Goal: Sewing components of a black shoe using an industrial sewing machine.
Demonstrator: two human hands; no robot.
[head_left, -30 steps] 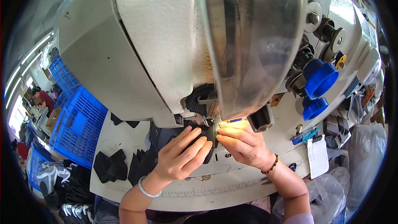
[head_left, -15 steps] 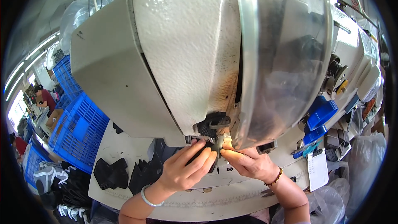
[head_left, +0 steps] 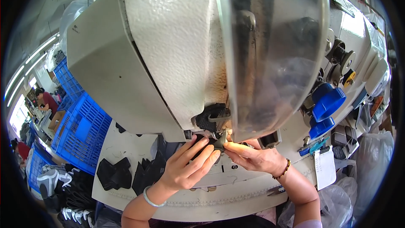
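Note:
Under the head of a big off-white sewing machine (head_left: 168,46), a small black fabric piece (head_left: 220,142) is held between my two hands, with a greyish fold standing up near the needle area. My left hand (head_left: 190,164) grips the piece from the left, its fingers curved over it. From the other side, my right hand (head_left: 257,159) pinches the piece's edge between thumb and forefinger. The machine head and its clear plastic guard (head_left: 291,80) partly hide the needle and some right fingers. Stacked black cut pieces (head_left: 114,174) and pointed black pieces (head_left: 149,171) lie left of my left hand.
Blue plastic crates (head_left: 82,133) stand left of the white table (head_left: 236,194), above black-and-white shoe uppers (head_left: 52,181). At right are blue clips (head_left: 329,101), thread bobbins (head_left: 341,57), a white paper (head_left: 325,169) and plastic bags (head_left: 375,169). A person in red (head_left: 48,101) sits far left.
The view has shifted slightly, so the machine head sits farther left and higher. The piece's greyish fold now shows between my fingertips. Both hands stay close to the needle area.

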